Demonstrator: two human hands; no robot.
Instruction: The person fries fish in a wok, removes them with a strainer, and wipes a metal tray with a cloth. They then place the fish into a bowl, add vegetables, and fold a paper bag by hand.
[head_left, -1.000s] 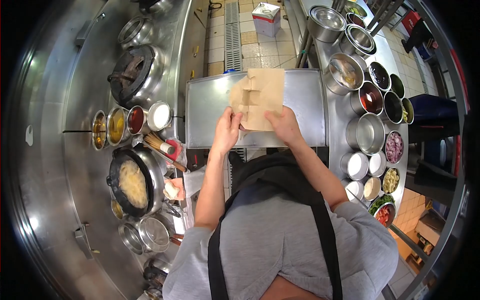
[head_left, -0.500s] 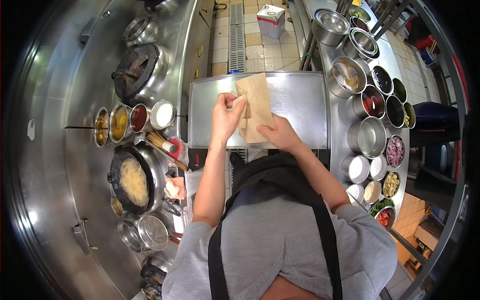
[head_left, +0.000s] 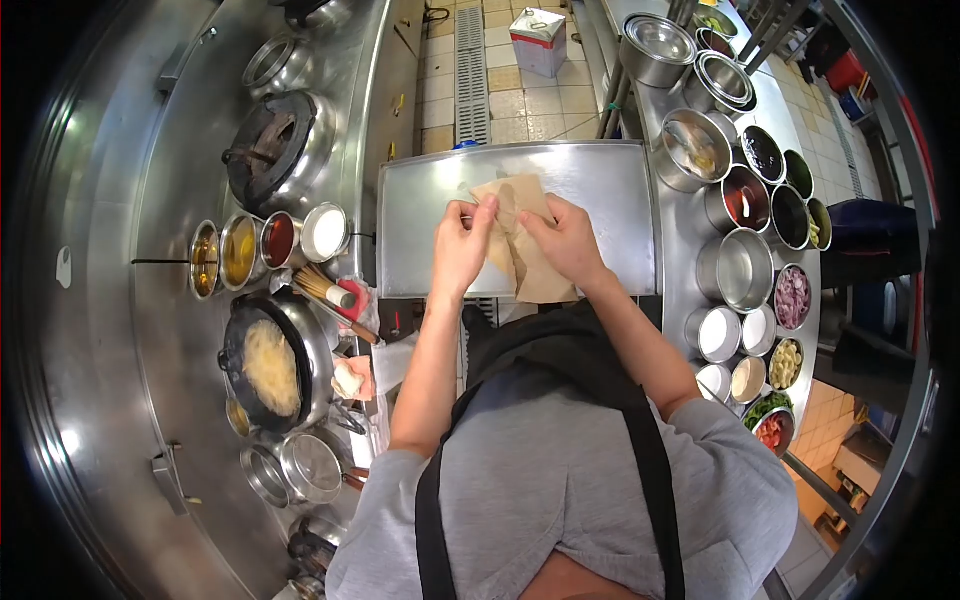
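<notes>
A brown paper bag is held above the steel table in front of me. My left hand pinches its left edge between thumb and curled fingers. On the other side, my right hand grips the bag with the thumb laid on its near face. Between the two thumbs the paper is creased and parts along a dark gap. The fingers behind the paper are hidden.
To the left, a wok holds pale yellow food in oil, near a tin of red sauce. Steel pots and ingredient tins, including chopped onion, line the right counter. A square can stands on the tiled floor ahead.
The bag has turned and come lower, its bottom edge nearer me. My right hand has moved up beside the left, and the paper between them has spread apart.
</notes>
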